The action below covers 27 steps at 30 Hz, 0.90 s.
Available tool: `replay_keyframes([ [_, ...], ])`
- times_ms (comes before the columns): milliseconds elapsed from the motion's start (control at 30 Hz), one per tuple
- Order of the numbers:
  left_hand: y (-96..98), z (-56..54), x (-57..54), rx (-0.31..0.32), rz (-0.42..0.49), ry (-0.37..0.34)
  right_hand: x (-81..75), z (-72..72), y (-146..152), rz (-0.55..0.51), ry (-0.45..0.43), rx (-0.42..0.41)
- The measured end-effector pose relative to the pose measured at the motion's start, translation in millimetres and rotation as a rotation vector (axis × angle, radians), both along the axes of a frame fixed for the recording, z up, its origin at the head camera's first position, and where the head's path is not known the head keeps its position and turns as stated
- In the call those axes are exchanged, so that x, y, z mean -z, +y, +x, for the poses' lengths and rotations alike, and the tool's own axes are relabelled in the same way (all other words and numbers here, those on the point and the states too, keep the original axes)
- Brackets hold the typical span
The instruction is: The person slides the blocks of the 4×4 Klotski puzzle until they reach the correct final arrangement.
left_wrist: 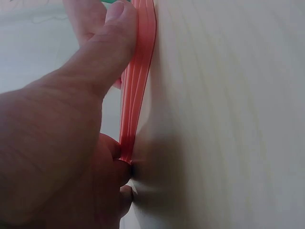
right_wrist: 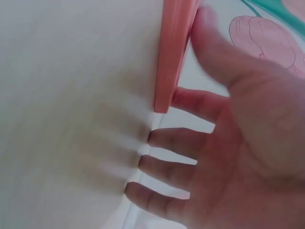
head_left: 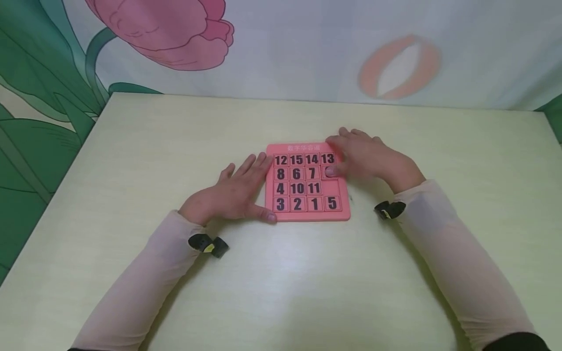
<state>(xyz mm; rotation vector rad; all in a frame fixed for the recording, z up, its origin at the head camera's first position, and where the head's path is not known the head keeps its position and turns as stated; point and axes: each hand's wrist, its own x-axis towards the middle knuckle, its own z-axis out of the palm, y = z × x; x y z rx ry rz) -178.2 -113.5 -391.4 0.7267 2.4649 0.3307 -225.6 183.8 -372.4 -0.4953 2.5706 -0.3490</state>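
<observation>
The fingers of your left hand (head_left: 232,195) lie straight and relaxed along the left edge of the pink number puzzle (head_left: 307,218), and its thumb (head_left: 265,214) rests at the lower left corner. Your right hand (head_left: 371,157) is unclenched too: its thumb (head_left: 336,169) lies on the tile (head_left: 324,176) at the right end of the second row, hiding most of the number, and its index finger touches the puzzle near the top right corner. The other right fingers reach down toward the table (head_left: 281,292) just past that corner.

The puzzle lies flat on the table between your hands. Its top row reads 12, 15, 14, 13; the third reads 4, 10, 11, then a gap; the bottom reads 3, 2, 1, 5.

Farther out, you have a black device (head_left: 200,242) on your left wrist, another on your right, and pale sleeves (head_left: 136,287). Behind the table hangs a backdrop (head_left: 298,53) with a pink flower (head_left: 175,34) and green leaves (head_left: 35,156).
</observation>
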Motion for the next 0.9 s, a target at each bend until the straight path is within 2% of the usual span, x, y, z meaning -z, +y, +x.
replay_keyframes([
  [133,-1.4,0.3,0.1,-0.002,0.007,0.008,-1.2,-0.4,0,-0.002,-0.029,-0.003],
  [367,-0.9,0.0,0.5,-0.006,0.014,0.008,2.3,11.0,-2,0.05,-0.117,-0.037],
  [633,-1.4,0.8,-3.8,-0.001,-0.008,0.014,-0.7,9.9,-7,0.008,-0.052,-0.019],
  [733,-1.6,0.6,-3.0,0.0,-0.002,0.01,-3.3,12.2,-10,0.002,-0.074,-0.008],
  [900,-0.2,0.1,-1.6,0.0,-0.003,0.008,-4.4,26.8,-23,0.048,-0.129,0.02],
])
